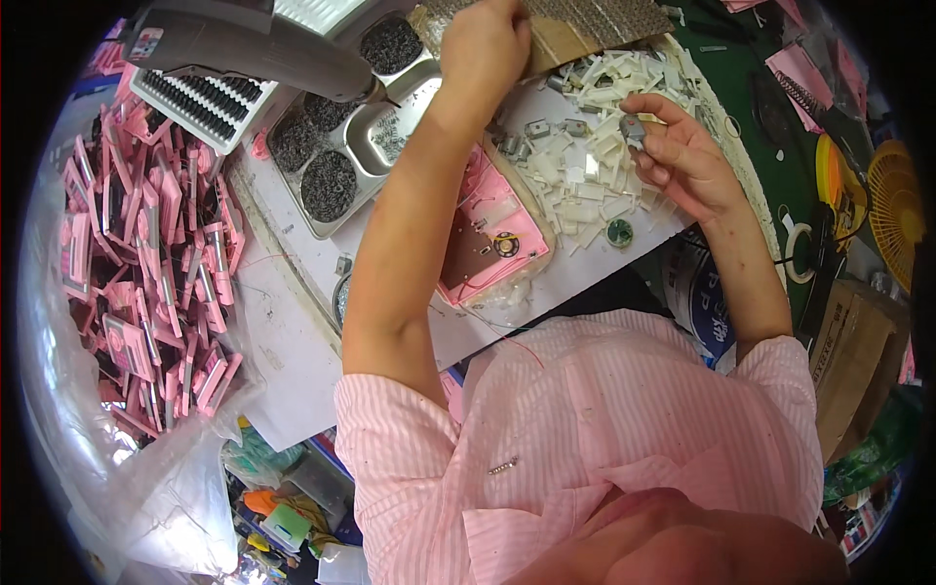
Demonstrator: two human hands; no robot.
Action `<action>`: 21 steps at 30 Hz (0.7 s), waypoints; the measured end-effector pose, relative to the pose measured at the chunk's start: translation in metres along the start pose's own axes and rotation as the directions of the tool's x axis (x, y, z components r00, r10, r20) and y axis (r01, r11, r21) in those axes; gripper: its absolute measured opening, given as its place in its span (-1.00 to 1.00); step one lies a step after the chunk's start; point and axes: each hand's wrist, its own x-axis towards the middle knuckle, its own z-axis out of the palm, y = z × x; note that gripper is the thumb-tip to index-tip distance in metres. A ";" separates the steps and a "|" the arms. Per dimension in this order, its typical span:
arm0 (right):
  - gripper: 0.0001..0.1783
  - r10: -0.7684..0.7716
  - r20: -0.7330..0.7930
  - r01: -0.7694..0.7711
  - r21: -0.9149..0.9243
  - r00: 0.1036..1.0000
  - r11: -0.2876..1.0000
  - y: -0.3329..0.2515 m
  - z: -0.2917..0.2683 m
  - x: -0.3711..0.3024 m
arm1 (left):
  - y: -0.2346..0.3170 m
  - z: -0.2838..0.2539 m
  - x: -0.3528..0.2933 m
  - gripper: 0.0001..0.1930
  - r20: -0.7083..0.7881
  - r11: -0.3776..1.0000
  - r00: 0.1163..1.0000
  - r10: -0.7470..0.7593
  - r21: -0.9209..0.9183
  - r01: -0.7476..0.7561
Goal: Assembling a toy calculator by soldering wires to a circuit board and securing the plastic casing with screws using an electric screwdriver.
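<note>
My left hand reaches far forward over the edge of a corrugated cardboard sheet. Its fingers curl downward and are partly hidden, so what they grip does not show. My right hand pinches a small grey motor between thumb and fingers, above a heap of white plastic pieces. Beneath my left forearm lies an open pink plastic housing, partly covered by the arm. Inside it sit a round black part and thin wires. More small grey motors lie among the white pieces.
A dark electric screwdriver hangs at upper left above a metal tray with cups of black screws. Behind it is a white tray of black parts. Many pink housings pile up at left. A yellow fan stands at right.
</note>
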 end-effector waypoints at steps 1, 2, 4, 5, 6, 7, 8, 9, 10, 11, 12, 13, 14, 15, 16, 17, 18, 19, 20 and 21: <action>-0.46 -0.020 -0.006 0.020 -0.012 1.000 1.000 -0.002 -0.002 -0.004 | 0.000 0.004 0.009 -0.78 0.027 0.998 0.999 -0.020 0.055 0.018; -0.48 -0.039 -0.010 0.038 -0.024 0.999 0.999 -0.005 -0.005 -0.009 | -0.001 0.008 0.017 -0.78 0.051 0.993 0.998 -0.042 0.111 0.036; -0.50 -0.059 -0.046 0.057 -0.048 0.997 0.997 -0.006 -0.010 -0.018 | 0.006 0.010 0.024 -0.77 0.094 0.979 0.993 -0.074 0.194 0.055; -0.50 -0.066 -0.076 0.061 -0.061 0.995 0.996 -0.009 -0.012 -0.022 | 0.009 0.011 0.026 -0.77 0.112 0.973 0.990 -0.080 0.223 0.053; -0.50 -0.069 -0.106 0.062 -0.074 0.992 0.995 -0.010 -0.014 -0.027 | 0.013 0.010 0.027 -0.77 0.131 0.967 0.987 -0.088 0.250 0.053; -0.51 -0.077 -0.102 0.068 -0.090 0.992 0.994 -0.011 -0.018 -0.031 | 0.015 0.011 0.029 -0.77 0.124 0.961 0.989 -0.086 0.273 0.049; -0.52 -0.085 -0.097 0.074 -0.106 0.992 0.992 -0.011 -0.021 -0.035 | 0.016 0.012 0.030 -0.77 0.118 0.954 0.990 -0.084 0.296 0.046; -0.52 -0.087 -0.103 0.074 -0.122 0.991 0.990 -0.010 -0.022 -0.043 | 0.019 0.016 0.028 -0.77 0.120 0.950 0.989 -0.082 0.310 0.041; -0.53 -0.100 -0.110 0.069 -0.249 0.989 0.966 -0.011 -0.022 -0.048 | 0.021 0.018 0.028 -0.78 0.118 0.944 0.991 -0.057 0.328 0.015; -0.53 -0.109 -0.112 0.060 -0.372 0.988 0.926 -0.014 -0.019 -0.051 | 0.019 0.017 0.029 -0.78 0.115 0.938 0.993 -0.033 0.347 -0.009; -0.54 -0.116 -0.116 0.045 -0.492 0.987 0.870 -0.015 -0.016 -0.055 | 0.018 0.015 0.027 -0.79 0.112 0.932 0.994 -0.009 0.361 -0.032; -0.57 -0.191 -0.058 0.115 -0.620 0.980 0.776 -0.008 -0.011 -0.053 | 0.014 0.007 0.022 -0.80 0.059 0.942 0.998 0.037 0.331 -0.055; -0.58 -0.163 -0.024 0.094 -0.731 0.986 0.676 -0.003 -0.004 -0.055 | 0.009 -0.004 0.014 -0.80 -0.009 0.941 0.998 0.064 0.334 -0.057; -0.59 -0.153 -0.038 0.052 -0.835 0.987 0.547 0.000 -0.002 -0.064 | 0.016 0.000 0.013 -0.79 -0.066 0.988 0.993 0.093 0.132 -0.084; -0.60 -0.135 -0.032 0.026 -0.912 0.990 0.410 0.002 0.004 -0.070 | 0.026 -0.009 0.008 -0.76 -0.130 0.993 0.987 0.099 -0.051 -0.107; -0.62 -0.080 -0.054 -0.018 -0.917 0.995 0.399 0.003 0.010 -0.072 | 0.043 -0.021 -0.003 -0.75 -0.133 0.970 0.991 0.029 -0.235 -0.060; -0.62 -0.090 -0.016 0.017 -0.936 0.996 0.352 0.008 0.010 -0.073 | 0.060 -0.036 -0.018 -0.73 -0.125 0.914 0.991 -0.046 -0.406 -0.009; -0.61 -0.098 0.027 0.055 -0.952 0.995 0.302 0.016 0.009 -0.073 | 0.070 -0.048 -0.035 -0.82 -0.172 0.894 0.983 -0.065 -0.447 -0.020; -0.61 -0.106 0.065 0.090 -0.964 0.992 0.249 0.021 0.008 -0.072 | 0.078 -0.057 -0.052 -0.90 -0.217 0.871 0.972 -0.084 -0.490 -0.034; -0.60 -0.079 0.080 0.096 -0.971 0.994 0.219 0.024 0.009 -0.071 | 0.081 -0.070 -0.073 -0.89 -0.132 0.866 0.986 -0.097 -0.500 0.018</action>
